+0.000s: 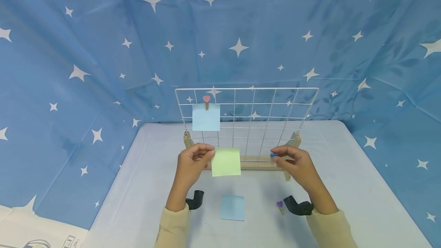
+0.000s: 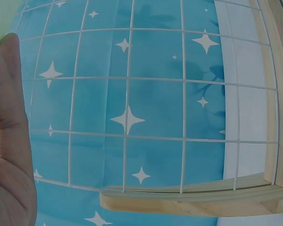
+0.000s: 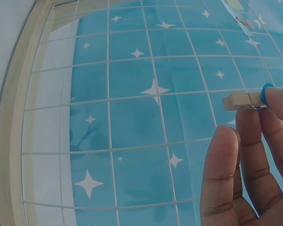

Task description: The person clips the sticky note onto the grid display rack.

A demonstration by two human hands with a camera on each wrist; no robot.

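Between thumb and fingers my left hand (image 1: pixel 194 162) pinches a yellow-green sticky note (image 1: pixel 226 162) by its left edge, in front of the wire grid (image 1: pixel 253 117). In the left wrist view only part of that hand (image 2: pixel 9 136) and a blurred corner of the note show. My right hand (image 1: pixel 296 163) pinches a small wooden clothespin (image 3: pixel 243 100) with a blue ornament (image 3: pixel 267 93), near the grid's lower right. A light blue note (image 1: pixel 206 119) hangs on the grid's upper left under a clothespin with a pink heart (image 1: pixel 206 98).
On the white table (image 1: pixel 165 144) lie a light blue note (image 1: pixel 232 208) and a clothespin with a purple heart (image 1: pixel 280 204). The grid stands in a wooden base (image 1: pixel 260 165). Behind it hangs a blue star-patterned cloth (image 1: pixel 237 26). Black wrist-camera mounts (image 1: pixel 298 206) sit on both wrists.
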